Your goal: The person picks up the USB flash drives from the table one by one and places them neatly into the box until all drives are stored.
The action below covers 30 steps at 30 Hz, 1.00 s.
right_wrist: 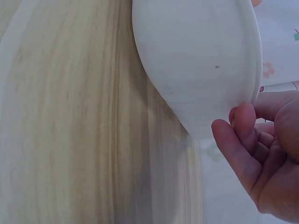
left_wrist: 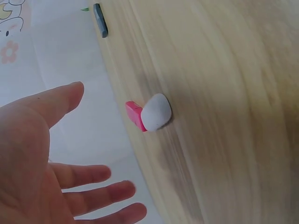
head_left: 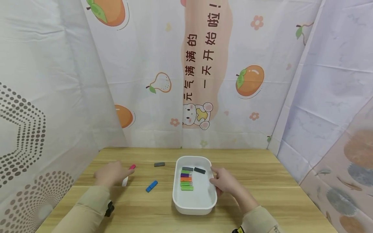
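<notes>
My left hand (head_left: 112,174) hovers over the table's left side, fingers apart and holding nothing. Close to its fingertips lie a small pink block (left_wrist: 134,115) and a rounded white piece (left_wrist: 157,113), which appear to touch in the left wrist view. With curled fingers my right hand (head_left: 225,181) grips the right rim of a white plastic tub (head_left: 194,211). Inside, several short coloured sticks, including an orange one (head_left: 186,179) and a light green one (head_left: 187,188), form a column at the left. A black stick (head_left: 199,170) lies apart at the upper right.
A blue stick (head_left: 152,186) lies on the wooden table (head_left: 140,213) between my left hand and the tub. Farther back is a dark grey stick (head_left: 159,164). Printed curtains (head_left: 140,106) stand behind the table and along both sides.
</notes>
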Available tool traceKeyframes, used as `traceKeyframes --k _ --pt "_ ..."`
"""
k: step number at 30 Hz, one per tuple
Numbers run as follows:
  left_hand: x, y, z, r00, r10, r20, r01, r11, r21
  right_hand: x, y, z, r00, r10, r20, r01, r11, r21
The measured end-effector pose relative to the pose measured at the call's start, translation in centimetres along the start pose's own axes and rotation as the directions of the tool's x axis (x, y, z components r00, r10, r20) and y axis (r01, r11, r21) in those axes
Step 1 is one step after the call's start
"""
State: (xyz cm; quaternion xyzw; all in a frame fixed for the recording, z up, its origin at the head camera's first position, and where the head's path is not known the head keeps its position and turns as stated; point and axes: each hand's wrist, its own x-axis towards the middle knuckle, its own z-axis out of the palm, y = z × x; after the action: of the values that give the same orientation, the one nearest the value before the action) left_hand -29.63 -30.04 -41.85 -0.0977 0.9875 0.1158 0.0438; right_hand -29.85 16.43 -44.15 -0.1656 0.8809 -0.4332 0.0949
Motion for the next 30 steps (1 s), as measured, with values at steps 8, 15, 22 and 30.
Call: traceKeyframes --k 8,15,22,30 --pt "-0.5 -0.4 0.8 0.998 0.040 0.049 -0.038 0.998 -0.056 0.0 0.0 0.0 1.000 0.003 0.004 -0.003 1.000 -0.002" --pt "-0.6 -0.4 1.2 0.996 0.055 0.070 -0.051 0.997 -0.057 -0.1 0.1 0.0 1.000 0.005 0.003 -0.005 1.000 -0.003" --pt "-0.9 -0.5 1.8 0.997 0.058 0.048 -0.056 0.997 -0.048 -0.2 0.1 0.1 1.000 0.016 0.005 -0.016 1.000 0.008" --pt "-1.2 -0.2 1.6 0.997 0.071 0.029 -0.071 0.997 -0.030 0.0 0.1 0.2 1.000 0.004 0.000 -0.004 1.000 0.007"
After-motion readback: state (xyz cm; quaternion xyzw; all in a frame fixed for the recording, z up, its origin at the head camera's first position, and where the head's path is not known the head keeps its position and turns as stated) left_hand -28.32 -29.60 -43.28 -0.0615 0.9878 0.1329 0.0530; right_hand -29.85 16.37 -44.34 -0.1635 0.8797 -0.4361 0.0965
